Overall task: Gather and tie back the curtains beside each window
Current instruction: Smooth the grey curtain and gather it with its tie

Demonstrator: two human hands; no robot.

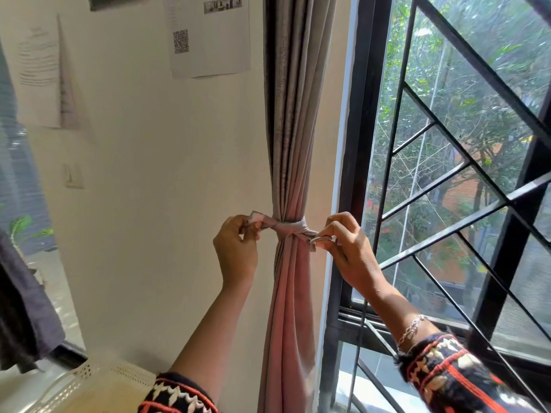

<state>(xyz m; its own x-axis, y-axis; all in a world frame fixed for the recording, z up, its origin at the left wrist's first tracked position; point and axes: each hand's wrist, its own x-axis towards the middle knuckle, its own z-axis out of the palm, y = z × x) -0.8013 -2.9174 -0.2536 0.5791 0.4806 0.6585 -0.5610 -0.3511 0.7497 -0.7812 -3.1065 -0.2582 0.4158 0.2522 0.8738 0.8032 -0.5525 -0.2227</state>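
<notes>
Head view: the curtain hung gathered into a tight bunch betw. the wall and the window frame. It was cinched at mid-height by a tie-back band of similar fabric, crossed once at the front in a half knot. The left hand pinched the band's left end, fingers curled round it. The right hand pinched the other end at a small metal ring (prob. the hook loop, hard to be sure). Both ends were drawn outward, approx. level.

Risk, as I judged it: only one crossing showed, so if either pinch slackened before a 2nd pass or hooking, the band would likely loosen and the folds spill open. An uneven pull could also drag the knot off-centre, or the short left end might slip through
</notes>
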